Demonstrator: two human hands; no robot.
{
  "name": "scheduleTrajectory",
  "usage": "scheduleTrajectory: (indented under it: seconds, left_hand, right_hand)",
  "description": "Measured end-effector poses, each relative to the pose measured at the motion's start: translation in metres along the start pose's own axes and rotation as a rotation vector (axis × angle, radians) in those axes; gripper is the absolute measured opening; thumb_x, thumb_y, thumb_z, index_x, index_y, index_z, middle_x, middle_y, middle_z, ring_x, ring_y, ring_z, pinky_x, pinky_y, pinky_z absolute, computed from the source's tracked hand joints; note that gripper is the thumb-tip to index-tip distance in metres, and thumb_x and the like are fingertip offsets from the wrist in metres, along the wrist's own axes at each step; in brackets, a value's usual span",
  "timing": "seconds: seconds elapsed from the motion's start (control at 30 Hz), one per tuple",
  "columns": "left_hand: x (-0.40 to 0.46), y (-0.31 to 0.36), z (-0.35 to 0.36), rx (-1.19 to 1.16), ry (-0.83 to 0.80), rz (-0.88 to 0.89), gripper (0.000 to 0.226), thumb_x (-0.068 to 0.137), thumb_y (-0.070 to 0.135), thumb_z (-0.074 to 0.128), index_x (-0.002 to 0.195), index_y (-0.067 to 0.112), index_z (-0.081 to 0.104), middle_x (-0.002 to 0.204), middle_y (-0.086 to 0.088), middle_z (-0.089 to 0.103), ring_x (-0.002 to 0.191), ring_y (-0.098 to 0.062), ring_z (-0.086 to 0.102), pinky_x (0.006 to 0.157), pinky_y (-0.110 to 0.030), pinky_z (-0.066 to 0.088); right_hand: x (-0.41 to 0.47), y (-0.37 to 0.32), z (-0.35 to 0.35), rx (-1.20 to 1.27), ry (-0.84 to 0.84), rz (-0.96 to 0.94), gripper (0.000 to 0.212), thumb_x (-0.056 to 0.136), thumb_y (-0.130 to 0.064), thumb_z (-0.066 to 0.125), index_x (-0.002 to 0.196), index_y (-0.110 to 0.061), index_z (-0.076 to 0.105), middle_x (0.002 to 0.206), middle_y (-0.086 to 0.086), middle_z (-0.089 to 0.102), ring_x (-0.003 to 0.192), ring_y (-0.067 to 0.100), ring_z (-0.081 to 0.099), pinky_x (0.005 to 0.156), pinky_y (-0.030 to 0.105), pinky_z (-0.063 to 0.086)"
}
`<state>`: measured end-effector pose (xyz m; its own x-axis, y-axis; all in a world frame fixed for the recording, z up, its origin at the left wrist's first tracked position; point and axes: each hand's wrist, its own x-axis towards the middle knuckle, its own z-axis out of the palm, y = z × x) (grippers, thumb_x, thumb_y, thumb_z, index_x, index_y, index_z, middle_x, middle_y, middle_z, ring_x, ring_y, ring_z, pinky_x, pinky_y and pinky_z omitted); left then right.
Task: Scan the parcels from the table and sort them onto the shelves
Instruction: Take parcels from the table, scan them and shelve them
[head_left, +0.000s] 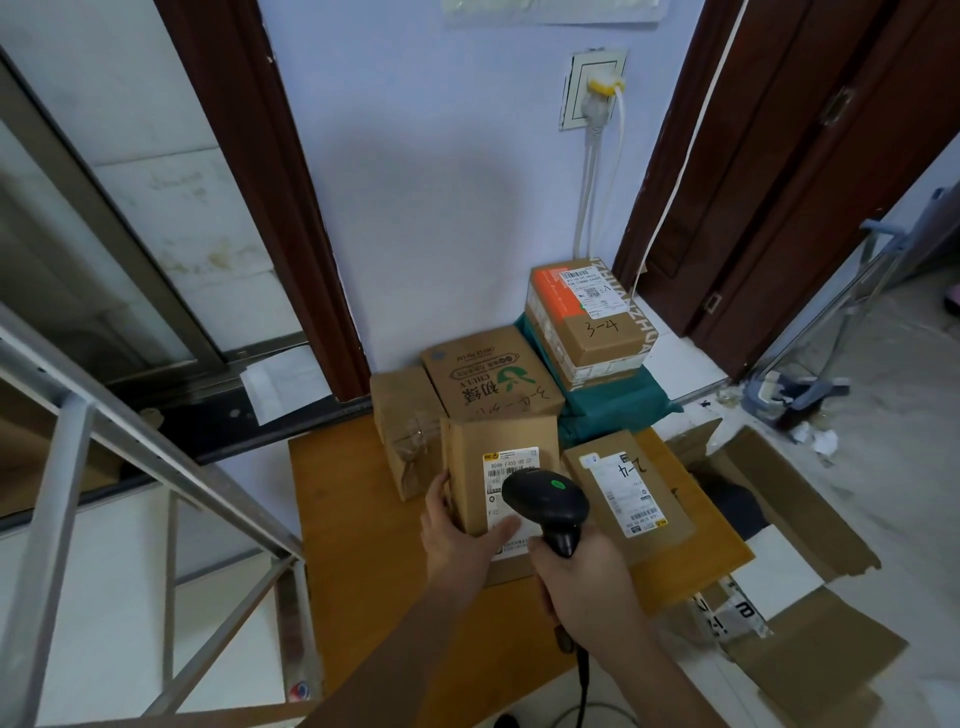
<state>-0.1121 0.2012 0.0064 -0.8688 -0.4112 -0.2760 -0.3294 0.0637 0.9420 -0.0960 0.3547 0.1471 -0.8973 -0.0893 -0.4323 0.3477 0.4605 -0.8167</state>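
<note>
**Op:** Left hand (457, 540) holds the brown parcel (501, 483) near the front of the wooden bench (337, 519), tilted up so its white label (511, 467) faces me. Fingers curled round its left edge, thumb across the lower front. Right hand (576, 582) wrapped round the grip of the black scanner (545, 501), head just over the label.

**Obs:** Anything else still waiting?

**Op:** Flat parcel marked 2-4 (626, 488) just right of it, printed box (491, 379) and taped box (402, 426) behind, box marked 3-4 (589, 319) on a green bag (608, 405) at the back.

**Obs:** How do I get a clean scan?

**Op:** My read: the scanner head hides part of the label. Draw it back, aim squarely at the barcode, hold the parcel steady, and keep that thumb off the print.
</note>
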Motion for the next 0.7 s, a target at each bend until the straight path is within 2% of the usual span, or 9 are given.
scheduleTrajectory:
  seconds: [0.1, 0.37, 0.57, 0.7]
  left_hand:
    - [0.0, -0.002, -0.001, 0.012, 0.003, -0.003, 0.118, 0.042, 0.077, 0.093, 0.137, 0.074, 0.023, 0.147, 0.008, 0.041, 0.138, -0.024, 0.047, 0.106, -0.058, 0.053]
    - [-0.004, -0.005, -0.008, -0.027, -0.051, 0.005, 0.118, 0.049, 0.063, 0.098, 0.144, 0.063, 0.027, 0.147, 0.007, 0.042, 0.137, -0.024, 0.048, 0.104, -0.055, 0.056]
    - [-0.01, -0.006, -0.025, -0.017, -0.073, 0.012, 0.118, 0.05, 0.062, 0.099, 0.146, 0.061, 0.03, 0.143, 0.01, 0.048, 0.132, -0.021, 0.053, 0.098, -0.053, 0.06]
    - [-0.014, -0.013, -0.043, -0.018, -0.07, 0.002, 0.12, 0.046, 0.066, 0.1, 0.144, 0.063, 0.03, 0.142, 0.008, 0.053, 0.13, -0.021, 0.057, 0.097, -0.053, 0.06]
  right_hand:
    - [-0.002, -0.001, 0.002, 0.01, 0.02, 0.004, 0.016, 0.095, -0.017, 0.063, 0.085, -0.006, 0.058, 0.053, 0.0, 0.056, 0.04, 0.007, 0.054, 0.046, 0.02, 0.047]
    - [-0.023, -0.012, 0.011, 0.012, 0.094, 0.036, 0.01, 0.094, -0.018, 0.064, 0.087, -0.014, 0.058, 0.055, 0.001, 0.056, 0.041, 0.006, 0.056, 0.046, 0.021, 0.049]
    - [-0.049, -0.022, 0.019, -0.027, 0.124, 0.028, 0.008, 0.094, -0.019, 0.063, 0.089, -0.018, 0.058, 0.057, 0.003, 0.058, 0.046, 0.012, 0.06, 0.051, 0.032, 0.055]
    - [-0.072, -0.028, 0.024, -0.014, 0.117, 0.031, 0.004, 0.095, -0.019, 0.062, 0.096, -0.018, 0.058, 0.059, 0.003, 0.06, 0.046, 0.011, 0.061, 0.047, 0.024, 0.052]
